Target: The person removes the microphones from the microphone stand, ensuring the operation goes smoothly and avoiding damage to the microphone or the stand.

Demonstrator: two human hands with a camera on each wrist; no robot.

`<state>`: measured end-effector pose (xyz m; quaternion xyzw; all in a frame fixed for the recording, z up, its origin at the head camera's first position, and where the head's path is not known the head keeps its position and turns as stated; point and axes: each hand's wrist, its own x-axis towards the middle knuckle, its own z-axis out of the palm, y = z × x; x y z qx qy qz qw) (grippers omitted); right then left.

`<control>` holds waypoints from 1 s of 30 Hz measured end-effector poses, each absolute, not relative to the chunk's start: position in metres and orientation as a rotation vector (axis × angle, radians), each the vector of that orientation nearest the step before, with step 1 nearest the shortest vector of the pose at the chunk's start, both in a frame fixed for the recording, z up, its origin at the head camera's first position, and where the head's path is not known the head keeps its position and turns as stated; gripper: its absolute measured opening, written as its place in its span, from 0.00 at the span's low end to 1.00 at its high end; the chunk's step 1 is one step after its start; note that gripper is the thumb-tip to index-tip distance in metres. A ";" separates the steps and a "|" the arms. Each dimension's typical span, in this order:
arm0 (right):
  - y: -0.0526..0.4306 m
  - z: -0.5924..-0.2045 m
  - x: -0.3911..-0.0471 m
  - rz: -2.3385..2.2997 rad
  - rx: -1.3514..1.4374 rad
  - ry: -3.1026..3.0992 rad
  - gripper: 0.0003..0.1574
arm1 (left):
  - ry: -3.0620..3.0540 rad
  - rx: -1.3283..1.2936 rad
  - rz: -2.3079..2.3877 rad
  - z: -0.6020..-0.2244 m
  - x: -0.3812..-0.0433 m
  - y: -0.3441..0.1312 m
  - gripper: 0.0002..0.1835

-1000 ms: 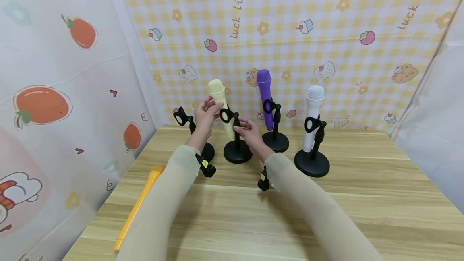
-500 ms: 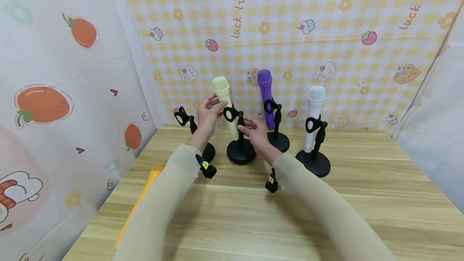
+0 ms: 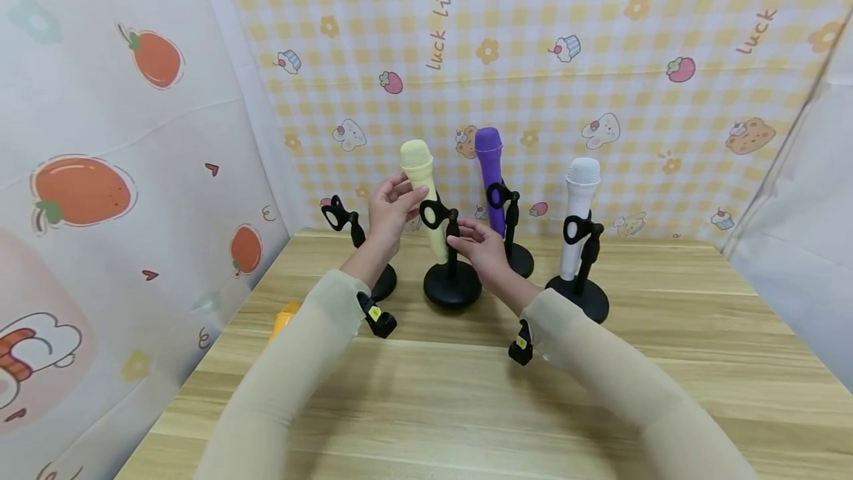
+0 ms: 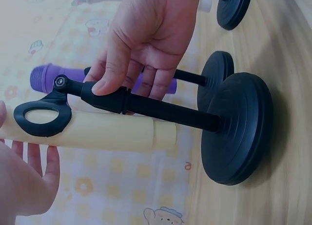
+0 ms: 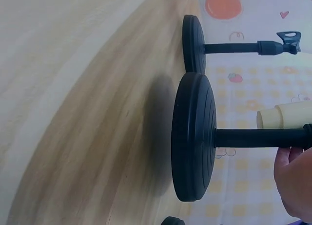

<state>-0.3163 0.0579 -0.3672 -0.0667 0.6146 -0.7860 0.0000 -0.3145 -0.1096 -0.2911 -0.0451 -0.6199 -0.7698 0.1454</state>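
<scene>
In the head view my left hand [image 3: 393, 217] holds a pale yellow microphone [image 3: 418, 161] near its upper body, thumb in front and fingers behind. That microphone sits in the clip of a black microphone stand [image 3: 453, 289], leaning slightly left. My right hand [image 3: 485, 250] pinches the same stand's post just under the clip joint. In the left wrist view the right thumb presses on the post's collar [image 4: 109, 98], and the microphone's tail runs beside the post. The round base [image 5: 192, 137], in the right wrist view, appears slightly off the table, with a shadow beside it.
Another stand [image 3: 338, 215] with a bare clip is at the left. Right of my hands, stands bear a purple microphone [image 3: 489, 158] and a white microphone [image 3: 578, 202]. An orange microphone [image 3: 285, 317] lies on the wooden table [image 3: 453, 406], partly behind my left sleeve.
Both hands have shifted right and a little nearer, bringing the yellow microphone and its stand along. The stand is now farther from the bare one at left. The other microphones stay put.
</scene>
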 end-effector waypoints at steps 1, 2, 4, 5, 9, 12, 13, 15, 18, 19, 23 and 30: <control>0.059 -0.367 -0.315 -2.467 -0.210 1.930 0.25 | -1.790 -0.130 -2.221 -0.291 -0.313 -0.109 0.24; 0.060 -0.367 -0.313 -2.463 -0.210 1.931 0.25 | -1.795 -0.131 -2.223 -0.291 -0.311 -0.109 0.24; 0.062 -0.367 -0.310 -2.457 -0.211 1.937 0.25 | -1.799 -0.133 -2.233 -0.290 -0.309 -0.108 0.24; 0.062 -0.367 -0.309 -2.456 -0.216 1.937 0.25 | -1.804 -0.135 -2.236 -0.290 -0.308 -0.107 0.24; 0.068 -0.367 -0.302 -2.440 -0.210 1.949 0.25 | -1.818 -0.149 -2.251 -0.291 -0.304 -0.105 0.25; 0.073 -0.367 -0.297 -2.428 -0.215 1.966 0.24 | -1.816 -0.175 -2.264 -0.291 -0.299 -0.102 0.24; 0.074 -0.367 -0.295 -2.429 -0.215 1.965 0.24 | -1.813 -0.185 -2.269 -0.291 -0.298 -0.101 0.24; 0.077 -0.367 -0.292 -2.439 -0.222 1.949 0.25 | -1.810 -0.205 -2.279 -0.292 -0.295 -0.099 0.23; 0.081 -0.367 -0.286 -2.448 -0.223 1.923 0.25 | -1.808 -0.220 -2.295 -0.292 -0.290 -0.098 0.23; 0.083 -0.368 -0.284 -2.448 -0.214 1.918 0.25 | -1.811 -0.221 -2.296 -0.293 -0.288 -0.097 0.23; 0.087 -0.370 -0.277 -2.425 -0.195 1.935 0.25 | -1.816 -0.214 -2.310 -0.294 -0.281 -0.094 0.24; 0.095 -0.373 -0.266 -2.419 -0.191 1.931 0.23 | -1.814 -0.219 -2.312 -0.296 -0.272 -0.087 0.23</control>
